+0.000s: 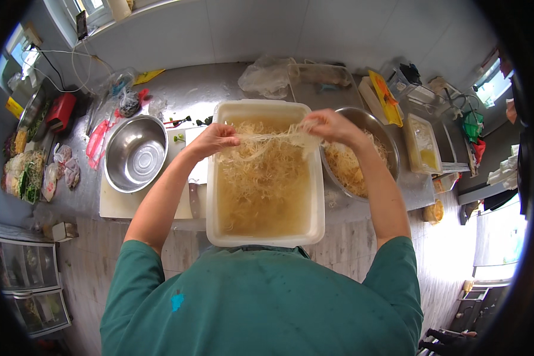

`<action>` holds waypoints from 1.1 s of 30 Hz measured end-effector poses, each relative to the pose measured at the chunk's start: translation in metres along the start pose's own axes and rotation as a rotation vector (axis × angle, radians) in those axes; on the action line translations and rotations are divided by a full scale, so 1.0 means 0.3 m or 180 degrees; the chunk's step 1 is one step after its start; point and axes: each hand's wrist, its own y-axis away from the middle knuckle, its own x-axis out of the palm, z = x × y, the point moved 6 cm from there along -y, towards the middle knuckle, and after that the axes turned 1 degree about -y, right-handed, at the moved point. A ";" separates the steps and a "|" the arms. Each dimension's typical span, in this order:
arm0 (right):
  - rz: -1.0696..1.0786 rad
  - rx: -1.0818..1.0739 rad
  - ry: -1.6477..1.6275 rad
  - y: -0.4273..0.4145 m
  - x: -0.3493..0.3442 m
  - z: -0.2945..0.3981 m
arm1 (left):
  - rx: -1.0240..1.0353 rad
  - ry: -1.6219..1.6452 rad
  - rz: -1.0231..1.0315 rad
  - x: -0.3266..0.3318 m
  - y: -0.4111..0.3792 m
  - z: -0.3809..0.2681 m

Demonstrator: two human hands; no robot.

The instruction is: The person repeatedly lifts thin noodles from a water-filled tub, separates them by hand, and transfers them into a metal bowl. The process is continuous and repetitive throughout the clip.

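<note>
A white rectangular plastic tub (212, 187) stands in front of me, holding yellowish-brown liquid with a tangle of pale shredded strands (262, 169) soaking in it. Between my hands a bunch of these strands (267, 139) is stretched sideways above the tub. My left hand (216, 139) pinches its left end over the tub's left side. The right end, with a thicker loose clump, is gripped by my right hand (327, 129) at the tub's right rim. Beneath my right forearm a steel bowl (394, 151) holds more of the strands (347, 164).
On the left, an empty steel bowl (135, 153) sits on a cutting board (115, 207), with a knife (194, 200) near the tub. Plastic bags (267, 78) and a clear container (322, 89) lie along the back. A rectangular container (422, 142) stands at the right.
</note>
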 end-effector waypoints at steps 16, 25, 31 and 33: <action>-0.0178 -0.0573 -0.1614 0.087 0.191 0.077 | 0.0021 0.1452 -0.0453 0.161 -0.021 0.016; -0.2146 -0.1074 -0.0254 -0.056 0.369 -0.004 | -0.0765 0.4202 -0.0906 0.416 0.002 -0.023; -0.1874 -0.1108 -0.1118 -0.037 0.466 -0.083 | -0.1222 0.4680 -0.0282 0.408 0.051 -0.057; -0.1313 -0.0726 -0.2357 -0.017 0.437 -0.098 | -0.0449 0.4894 0.0959 0.420 0.043 -0.118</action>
